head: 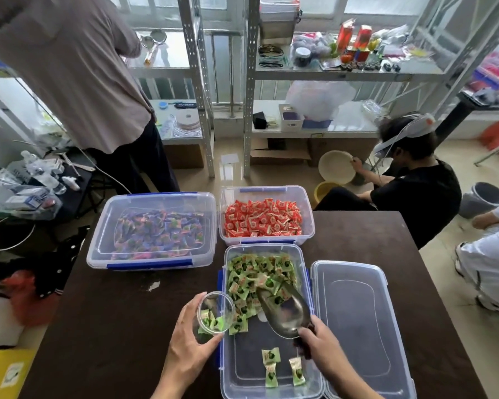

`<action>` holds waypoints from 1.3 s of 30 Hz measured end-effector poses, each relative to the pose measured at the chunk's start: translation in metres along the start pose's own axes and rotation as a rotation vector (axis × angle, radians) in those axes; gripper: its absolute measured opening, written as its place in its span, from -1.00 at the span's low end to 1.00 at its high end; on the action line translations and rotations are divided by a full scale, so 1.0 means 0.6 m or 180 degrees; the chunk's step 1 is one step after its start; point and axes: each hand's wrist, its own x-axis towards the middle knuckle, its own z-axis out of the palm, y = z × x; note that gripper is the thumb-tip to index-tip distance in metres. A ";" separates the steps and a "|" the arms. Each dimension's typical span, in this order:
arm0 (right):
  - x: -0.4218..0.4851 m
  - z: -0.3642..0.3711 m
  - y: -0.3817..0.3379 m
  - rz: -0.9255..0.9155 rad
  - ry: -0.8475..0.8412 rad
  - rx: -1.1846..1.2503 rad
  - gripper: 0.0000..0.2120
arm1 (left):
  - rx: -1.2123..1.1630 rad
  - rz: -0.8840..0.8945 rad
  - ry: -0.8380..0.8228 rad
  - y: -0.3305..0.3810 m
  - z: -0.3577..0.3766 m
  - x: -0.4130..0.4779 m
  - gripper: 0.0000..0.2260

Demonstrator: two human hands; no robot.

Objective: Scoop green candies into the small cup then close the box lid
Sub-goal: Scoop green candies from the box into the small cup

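An open clear box [272, 391] with blue latches lies in front of me, with green candies [251, 279] heaped in its far half and three loose near the front. My left hand [189, 345] holds a small clear cup [215, 313] tilted at the box's left edge, with a few green candies inside. My right hand [319, 341] grips the handle of a metal scoop [284, 311], whose bowl lies low in the box with its tip among the candies. The box's clear lid [357, 326] rests flat on the table to the right.
A lidded box of mixed purple candies [153, 230] stands at the back left of the dark table [113, 326]; an open box of red candies [264, 217] is behind the green one. One person stands at the shelves to the left; another crouches at the right.
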 end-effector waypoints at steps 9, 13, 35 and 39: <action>-0.078 -0.018 -0.181 -0.1415 -0.0565 -0.2912 -0.72 | 0.0182 0.0306 0.0079 0.037 0.013 -0.003 -0.21; -0.104 0.013 -0.217 -0.1984 -0.0243 -0.3626 -0.59 | 0.0161 0.0289 0.0233 0.035 0.020 -0.012 -0.19; 0.048 0.006 0.010 0.0711 -0.1086 -0.1496 -0.87 | -0.0132 -0.0155 0.0367 -0.018 0.004 -0.023 -0.17; 0.076 0.050 0.054 0.1452 -0.1318 -0.0634 -0.76 | -0.0134 -0.0191 0.0278 -0.014 0.001 -0.026 -0.18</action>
